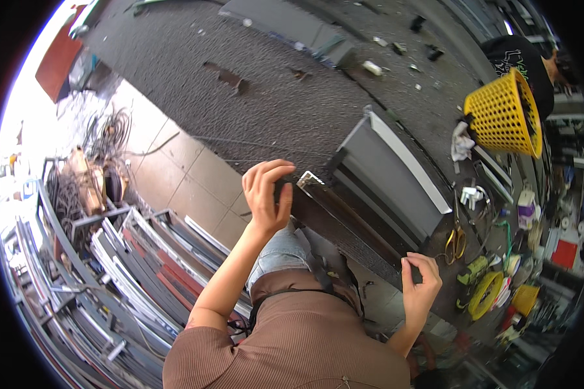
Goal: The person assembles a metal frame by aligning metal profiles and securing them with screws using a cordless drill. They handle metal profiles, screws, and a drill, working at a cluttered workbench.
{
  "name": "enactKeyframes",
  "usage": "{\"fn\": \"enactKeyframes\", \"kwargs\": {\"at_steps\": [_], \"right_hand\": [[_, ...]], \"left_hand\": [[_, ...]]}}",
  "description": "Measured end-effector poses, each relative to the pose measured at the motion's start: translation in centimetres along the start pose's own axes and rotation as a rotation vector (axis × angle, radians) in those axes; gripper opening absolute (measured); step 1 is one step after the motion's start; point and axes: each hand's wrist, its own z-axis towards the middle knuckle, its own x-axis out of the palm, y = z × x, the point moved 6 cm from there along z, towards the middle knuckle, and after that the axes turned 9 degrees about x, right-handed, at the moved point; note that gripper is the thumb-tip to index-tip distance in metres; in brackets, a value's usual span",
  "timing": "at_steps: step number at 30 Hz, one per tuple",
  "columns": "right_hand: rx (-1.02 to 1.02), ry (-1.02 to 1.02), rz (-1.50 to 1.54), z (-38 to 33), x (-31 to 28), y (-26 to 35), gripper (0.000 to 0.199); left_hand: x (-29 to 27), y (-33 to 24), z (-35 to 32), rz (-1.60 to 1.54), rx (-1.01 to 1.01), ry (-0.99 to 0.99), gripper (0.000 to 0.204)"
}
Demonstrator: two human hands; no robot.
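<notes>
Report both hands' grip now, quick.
Left hand: open, fingers curved, near the long, dark brown metal profile.
Right hand: fingers curled near the profile's other end; grip cannot be told.

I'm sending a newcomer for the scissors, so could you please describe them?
On the big dark worktable, find the grey panel. Just right of its near right end, beyond the right hand, lie the scissors. Their two slim yellow loops differ from the larger round yellow item nearby.

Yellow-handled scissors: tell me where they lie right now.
In the head view, the scissors lie on the dark worktop right of centre, just right of the grey panel and beyond the right hand.
</notes>
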Motion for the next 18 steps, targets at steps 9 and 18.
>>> {"fn": "enactKeyframes", "kwargs": {"at_steps": [9,18], "right_hand": [[0.294,-0.525,0.159,-1.4,-5.1,-6.3,0.011],[0.496,-0.697,0.273,-4.4,-6.7,-12.0,0.015]], "left_hand": [[3.2,-7.7,4.9,-0.337,0.288,0.074,0.029],[10.7,-15.4,4.3,-0.449,0.516,0.641,0.027]]}}
